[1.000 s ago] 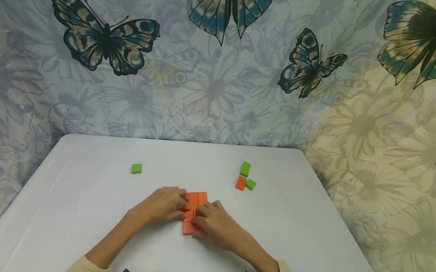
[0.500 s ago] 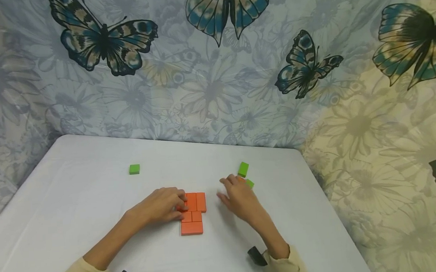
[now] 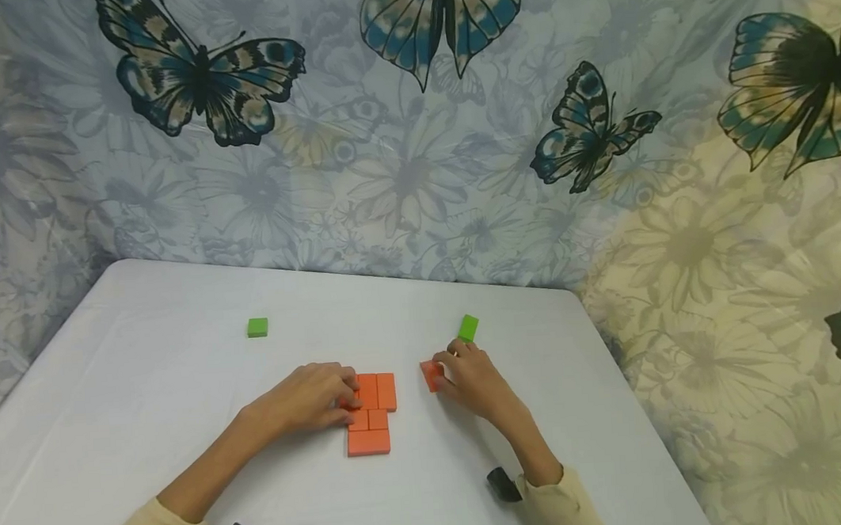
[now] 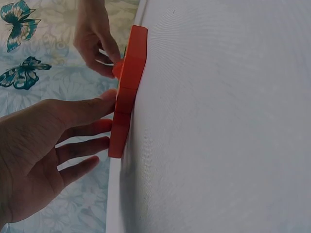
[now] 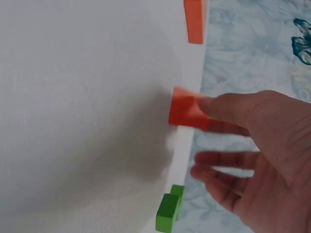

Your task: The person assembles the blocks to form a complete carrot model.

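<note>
In the head view, several orange blocks (image 3: 370, 441) lie fitted together as a flat patch on the white table. My left hand (image 3: 320, 396) rests against the patch's left side, its fingertips on the blocks and covering some of them. The left wrist view shows the thumb and fingertips of that left hand (image 4: 53, 141) touching the orange blocks (image 4: 129, 87), fingers extended. To the right of the patch, my right hand (image 3: 475, 377) holds a single orange block (image 3: 430, 375). Seen from the right wrist, thumb and a finger pinch this orange block (image 5: 183, 109), while the other fingers hold nothing.
One green block (image 3: 469, 326) lies just beyond my right hand; two green blocks (image 5: 167, 213) show in the right wrist view. Another green block (image 3: 257, 327) sits farther left. A butterfly-patterned wall covering (image 3: 416, 175) rises behind the table (image 3: 180, 307).
My right hand left the patch, reached toward the loose blocks at the right and picked up an orange block, bringing it slightly back leftward. My left hand stayed on the patch.
</note>
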Action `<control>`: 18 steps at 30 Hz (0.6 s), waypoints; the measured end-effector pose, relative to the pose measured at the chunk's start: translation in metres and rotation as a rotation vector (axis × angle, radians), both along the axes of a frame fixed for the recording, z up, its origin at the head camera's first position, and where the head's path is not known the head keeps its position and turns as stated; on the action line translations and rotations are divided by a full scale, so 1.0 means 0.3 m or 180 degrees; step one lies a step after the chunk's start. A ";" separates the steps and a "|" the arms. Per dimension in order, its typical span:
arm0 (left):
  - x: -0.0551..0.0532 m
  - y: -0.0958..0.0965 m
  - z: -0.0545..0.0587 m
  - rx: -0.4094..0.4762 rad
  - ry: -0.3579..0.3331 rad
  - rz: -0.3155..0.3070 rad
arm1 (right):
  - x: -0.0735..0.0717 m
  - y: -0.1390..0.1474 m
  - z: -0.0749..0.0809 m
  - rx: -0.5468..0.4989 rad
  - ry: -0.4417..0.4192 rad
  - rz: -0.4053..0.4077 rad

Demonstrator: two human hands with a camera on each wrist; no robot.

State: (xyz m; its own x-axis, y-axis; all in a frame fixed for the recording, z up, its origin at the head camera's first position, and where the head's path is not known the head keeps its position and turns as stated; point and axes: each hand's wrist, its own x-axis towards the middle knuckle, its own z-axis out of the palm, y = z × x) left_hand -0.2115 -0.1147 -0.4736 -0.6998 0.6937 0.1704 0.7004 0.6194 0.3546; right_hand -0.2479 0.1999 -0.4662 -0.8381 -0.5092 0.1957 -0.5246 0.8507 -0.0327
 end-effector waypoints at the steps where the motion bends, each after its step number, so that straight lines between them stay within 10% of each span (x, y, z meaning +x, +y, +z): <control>1: 0.000 0.000 0.002 -0.0007 -0.0004 0.0007 | 0.002 -0.004 0.003 -0.0078 -0.0028 -0.0018; 11: 0.001 -0.004 0.012 -0.0021 0.0034 -0.0030 | 0.011 -0.049 0.007 0.0189 -0.0286 -0.0154; 18: 0.001 -0.001 0.013 -0.0023 0.0024 -0.0035 | 0.041 -0.026 0.024 0.0450 0.0354 0.0143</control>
State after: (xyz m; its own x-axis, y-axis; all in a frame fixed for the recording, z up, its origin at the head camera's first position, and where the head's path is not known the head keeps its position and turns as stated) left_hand -0.2111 -0.1152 -0.4698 -0.6908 0.7026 0.1705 0.7098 0.6142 0.3450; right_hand -0.2356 0.1921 -0.4591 -0.7910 -0.5747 0.2098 -0.5559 0.8183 0.1459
